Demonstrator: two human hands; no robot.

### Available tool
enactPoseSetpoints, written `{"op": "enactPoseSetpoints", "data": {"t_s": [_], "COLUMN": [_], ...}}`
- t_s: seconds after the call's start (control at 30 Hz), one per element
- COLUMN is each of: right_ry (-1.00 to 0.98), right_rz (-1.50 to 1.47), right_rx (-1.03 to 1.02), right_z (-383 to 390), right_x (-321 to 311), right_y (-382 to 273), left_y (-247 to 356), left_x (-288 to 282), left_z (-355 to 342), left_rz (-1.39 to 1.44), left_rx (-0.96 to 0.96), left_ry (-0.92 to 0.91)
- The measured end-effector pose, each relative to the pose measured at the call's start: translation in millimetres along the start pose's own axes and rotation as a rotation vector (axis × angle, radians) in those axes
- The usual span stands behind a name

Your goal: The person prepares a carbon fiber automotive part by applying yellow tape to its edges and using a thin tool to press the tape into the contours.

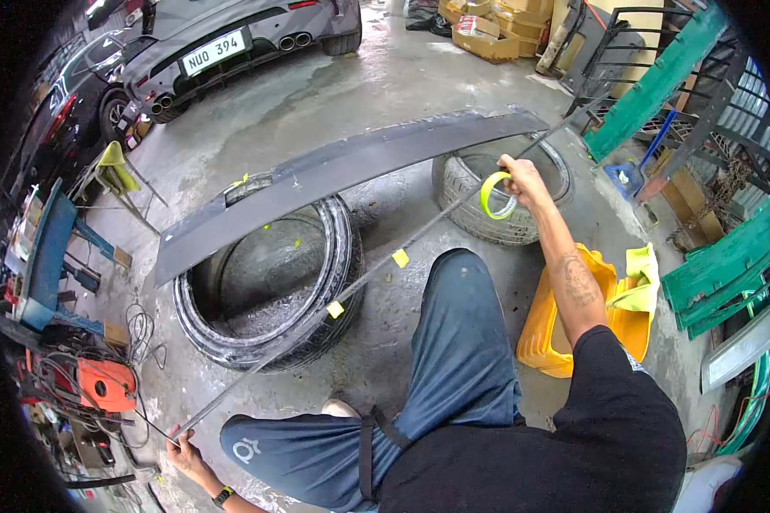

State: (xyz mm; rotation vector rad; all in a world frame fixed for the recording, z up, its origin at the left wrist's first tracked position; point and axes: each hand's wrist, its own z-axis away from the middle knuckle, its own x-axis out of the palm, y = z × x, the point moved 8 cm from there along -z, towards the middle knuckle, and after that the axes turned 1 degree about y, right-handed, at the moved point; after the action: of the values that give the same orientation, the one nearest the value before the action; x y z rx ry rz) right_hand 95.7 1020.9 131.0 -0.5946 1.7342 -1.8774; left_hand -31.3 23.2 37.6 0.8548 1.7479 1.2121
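A long thin dark strip [351, 286] is held stretched between both hands, running from near left to far right across the scene. The left hand [184, 451] is closed on the near end of the strip by pinching fingers, low at the left by the knee; the right hand [522, 175] is closed round the far end, with a roll of yellow-green tape [494, 195] hung over it like a bangle, apparently so that it is kept at hand. Small yellow tape tabs [399, 257] are seen along the strip. A long grey car panel [334, 175] is laid across two tyres lying flat, the left tyre [269, 291] and the far tyre [500, 188], which appear to serve as trestles that keep it off the concrete floor [316, 103]. Inside the left tyre only bare floor is seen. A yellow plastic container [573, 329] stands at the right beside the leg, with a yellow cloth [637, 286] draped over its rim; its contents cannot be made out. Cardboard boxes [492, 30] are stacked far off; what is in them cannot be told.
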Motion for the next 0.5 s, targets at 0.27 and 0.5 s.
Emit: {"op": "enactPoseSetpoints", "data": {"t_s": [0.27,0.5], "right_ry": [-0.003,-0.057], "right_rz": [0.008,0.091], "right_rx": [0.031,0.152], "right_z": [30.5,47.2], "right_x": [45.7,33.1], "right_y": [35.0,58.1], "left_y": [-19.6,8.1], "left_x": [-62.6,-58.5], "left_z": [-49.0,-6.2], "left_rz": [0.074,-0.109], "left_rx": [0.052,0.057], "left_ry": [0.006,0.009]}}
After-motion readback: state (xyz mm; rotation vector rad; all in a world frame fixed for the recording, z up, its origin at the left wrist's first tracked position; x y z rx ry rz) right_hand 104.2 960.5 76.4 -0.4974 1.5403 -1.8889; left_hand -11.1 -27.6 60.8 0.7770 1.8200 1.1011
